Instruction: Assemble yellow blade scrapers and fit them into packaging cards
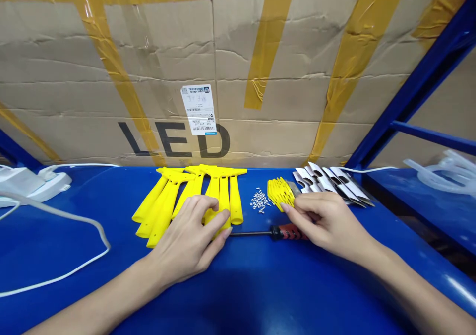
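Note:
Several yellow T-shaped plastic handles (pixel 163 211) lie side by side on the blue surface. My left hand (pixel 195 233) is over the right part of this group, its fingers bent and its thumb and index finger closed around the lower end of one handle (pixel 223 196). My right hand (pixel 330 221) pinches at the edge of a stack of small yellow slotted plastic pieces (pixel 279 192); its fingertips are partly hidden. Between the groups is a loose pile of small silver screws (pixel 259 201). A screwdriver (pixel 288 232) with a red and black grip lies below, its shaft pointing toward my left hand.
White and black flat pieces (pixel 330 182) lie fanned out at the back right. A large taped cardboard box (pixel 238 62) stands behind. A white cable (pixel 85 218) loops at the left beside a white power strip (pixel 48 186). Blue frame posts (pixel 412 82) rise on the right.

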A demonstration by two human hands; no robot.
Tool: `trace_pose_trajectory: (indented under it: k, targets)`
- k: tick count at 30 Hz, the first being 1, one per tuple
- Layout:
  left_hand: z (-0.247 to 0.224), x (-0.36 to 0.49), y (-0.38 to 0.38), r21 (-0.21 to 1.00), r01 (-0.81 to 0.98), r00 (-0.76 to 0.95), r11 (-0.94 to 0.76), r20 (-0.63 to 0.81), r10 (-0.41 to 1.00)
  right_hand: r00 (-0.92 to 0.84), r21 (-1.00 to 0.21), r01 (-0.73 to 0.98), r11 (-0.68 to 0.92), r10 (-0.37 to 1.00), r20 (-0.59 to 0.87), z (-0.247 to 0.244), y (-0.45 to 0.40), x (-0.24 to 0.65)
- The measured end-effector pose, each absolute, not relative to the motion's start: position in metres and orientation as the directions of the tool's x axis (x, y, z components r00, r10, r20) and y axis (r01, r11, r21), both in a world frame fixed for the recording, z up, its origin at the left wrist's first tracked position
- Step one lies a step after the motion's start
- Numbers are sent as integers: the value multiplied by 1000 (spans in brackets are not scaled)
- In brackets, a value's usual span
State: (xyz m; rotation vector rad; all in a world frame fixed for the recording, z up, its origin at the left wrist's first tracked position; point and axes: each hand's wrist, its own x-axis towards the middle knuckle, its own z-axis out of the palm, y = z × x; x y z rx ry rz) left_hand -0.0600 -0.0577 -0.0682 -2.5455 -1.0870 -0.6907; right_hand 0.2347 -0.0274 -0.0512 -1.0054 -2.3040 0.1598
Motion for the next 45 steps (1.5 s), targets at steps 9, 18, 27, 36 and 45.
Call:
trace_pose_trajectory:
  k: [9,18,27,36,45]
  targets:
    - [-78,-63,-58,-27,771,552,-637,527,646,-580,-424,604,674,738,345,-50,-30,231]
    - [-78,-66,-53,-43,781,573,-623,446,688,-565,-390,627,674,738,369,-53,-24,235]
    - [-77,-65,-54,-48,789,574,-613,412,708,-580,-366,617,697,717,387,-53,-24,239]
    - [-76,-66,-56,-68,802,563,-593,418,713,-608,-383,586,714,700,374,-53,-23,238]
    - [-78,-66,-55,-52,799,559,-598,431,709,-583,-329,639,695,717,382,-55,-22,238]
